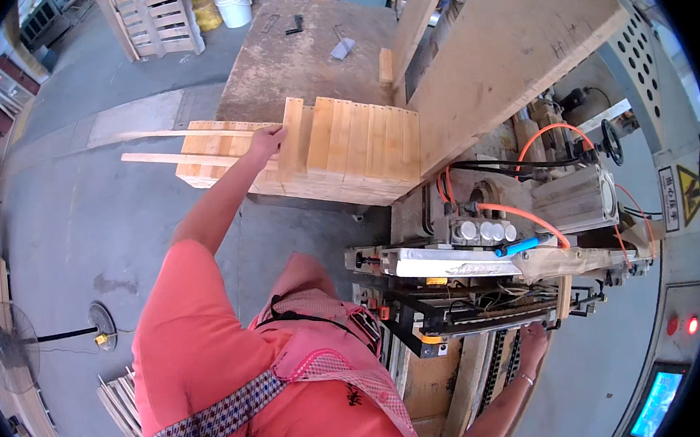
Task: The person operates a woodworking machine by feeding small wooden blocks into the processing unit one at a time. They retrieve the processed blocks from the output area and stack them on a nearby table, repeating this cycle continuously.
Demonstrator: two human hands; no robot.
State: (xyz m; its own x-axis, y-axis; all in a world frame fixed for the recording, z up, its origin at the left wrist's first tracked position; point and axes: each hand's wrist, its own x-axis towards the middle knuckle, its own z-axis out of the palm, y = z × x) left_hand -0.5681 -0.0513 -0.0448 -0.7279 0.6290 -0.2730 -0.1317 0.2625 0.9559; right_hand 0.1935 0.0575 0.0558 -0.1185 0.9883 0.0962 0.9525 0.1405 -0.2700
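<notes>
My left hand [265,144] reaches out over a stack of pale wooden blocks [360,142], its fingers closed round long thin wooden strips [177,158] that stick out to the left. Right beside its fingertips, one wooden piece [293,128] stands a little higher than its neighbours. Low on the right, my right hand [533,345] is at the edge of the machine [490,322], under its rail and close to a short wooden piece [564,296]. The machine partly hides its fingers, so what they hold does not show.
Behind the stack is a worn table [304,58] with small tools on it. A large upright wooden board [517,41] rises at the right. Orange air hoses [530,214] cross the machine. A lit screen [659,404] is at lower right, a fan [14,343] at left.
</notes>
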